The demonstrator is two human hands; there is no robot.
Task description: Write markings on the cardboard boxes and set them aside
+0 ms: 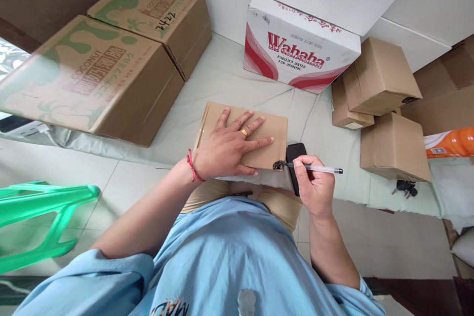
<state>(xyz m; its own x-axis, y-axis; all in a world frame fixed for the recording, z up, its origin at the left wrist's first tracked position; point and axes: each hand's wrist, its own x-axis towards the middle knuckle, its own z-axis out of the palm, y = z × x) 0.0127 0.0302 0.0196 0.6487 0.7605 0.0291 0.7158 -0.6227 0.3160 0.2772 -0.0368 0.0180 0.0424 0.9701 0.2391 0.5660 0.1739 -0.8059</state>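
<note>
Lying on pale green cloth (pixel 229 76), by its near edge: one small brown box (pixel 265 156), a dark patch at its near right corner. Left hand (pixel 231 144): flat on the box, fingers spread, gold ring, red wrist cord. Right hand (pixel 317 185): closed around one pen (pixel 323 169), tip at the dark patch. Black phone (pixel 297 151): just beside the box, partly under the pen. Beyond: one Wahaha carton (pixel 301 57). Left: two coconut cartons (pixel 146 101). Right: stacked brown boxes (pixel 392 145).
</note>
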